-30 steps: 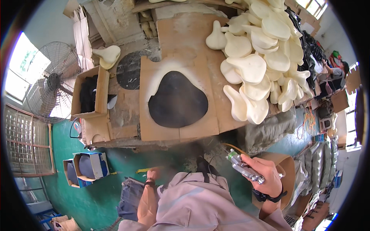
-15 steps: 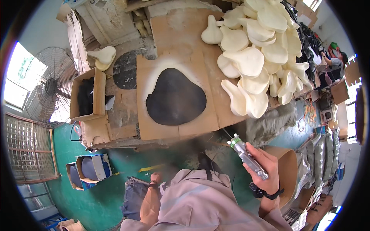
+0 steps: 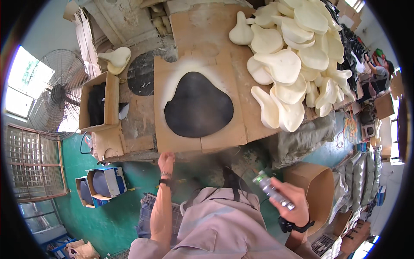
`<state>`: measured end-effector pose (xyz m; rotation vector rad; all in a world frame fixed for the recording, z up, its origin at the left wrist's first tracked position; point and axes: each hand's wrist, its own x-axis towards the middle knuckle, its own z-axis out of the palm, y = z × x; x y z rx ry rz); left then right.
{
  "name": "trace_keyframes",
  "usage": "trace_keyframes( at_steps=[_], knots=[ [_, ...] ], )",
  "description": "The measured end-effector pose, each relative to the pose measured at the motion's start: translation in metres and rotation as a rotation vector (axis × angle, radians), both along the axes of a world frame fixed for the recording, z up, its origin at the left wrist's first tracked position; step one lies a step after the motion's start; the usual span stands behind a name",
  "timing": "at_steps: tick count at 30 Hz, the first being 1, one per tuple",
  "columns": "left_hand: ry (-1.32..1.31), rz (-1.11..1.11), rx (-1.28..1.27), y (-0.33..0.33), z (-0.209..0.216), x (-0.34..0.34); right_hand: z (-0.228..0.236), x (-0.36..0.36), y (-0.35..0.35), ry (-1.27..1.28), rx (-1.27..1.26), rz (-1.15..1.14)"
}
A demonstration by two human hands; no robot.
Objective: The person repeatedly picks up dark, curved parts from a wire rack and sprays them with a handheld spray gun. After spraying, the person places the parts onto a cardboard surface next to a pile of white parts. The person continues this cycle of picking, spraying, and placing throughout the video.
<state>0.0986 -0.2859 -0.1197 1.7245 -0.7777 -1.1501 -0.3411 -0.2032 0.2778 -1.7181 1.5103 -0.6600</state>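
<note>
My right hand (image 3: 291, 202) grips a metal spray gun (image 3: 272, 192) with a green part at its front, held right of my body beyond the table's front edge. My left hand (image 3: 166, 163) is just in front of that edge, fingers curled in and nothing visible in them. Beyond it, a black saddle-shaped sheet (image 3: 199, 105) lies flat on a cardboard board (image 3: 172, 144), with a pale coating around its narrow far end. Neither hand touches the sheet. Several cream foam bicycle-saddle pads (image 3: 282, 67) are heaped on the right of the table.
On the left stands an open cardboard box (image 3: 113, 103) with dark pieces inside; another foam pad (image 3: 116, 58) lies behind it. A large fan (image 3: 58, 93) is at far left. Blue-white boxes (image 3: 114, 183) sit on the green floor. A big carton (image 3: 317, 183) stands at my right. Another person (image 3: 379, 73) is at far right.
My left hand has risen from beside my body toward the table edge. My right hand, still holding the spray gun, has drawn slightly back toward me. The view has shifted a little.
</note>
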Motion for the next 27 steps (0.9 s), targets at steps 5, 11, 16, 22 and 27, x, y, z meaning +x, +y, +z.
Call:
trace_keyframes(
  at_steps=[5, 11, 16, 22, 27],
  knots=[
    [-0.571, 0.015, -0.123, -0.098, 0.016, -0.039, -0.014, 0.019, -0.01, -0.062, -0.117, -0.16],
    [-0.913, -0.009, 0.235, -0.128, 0.044, -0.087, -0.006, -0.014, 0.0, -0.042, -0.04, -0.165],
    [-0.909, -0.056, 0.193, -0.139, 0.05, -0.089, -0.013, -0.025, -0.003, -0.049, -0.026, -0.249],
    [-0.245, 0.222, -0.124, -0.154, 0.008, -0.059, -0.056, -0.027, -0.027, -0.137, -0.012, -0.113],
    [1.221, 0.554, -0.013, -0.212, 0.101, -0.125, -0.141, -0.007, -0.087, -0.108, 0.039, 0.066]
  ],
)
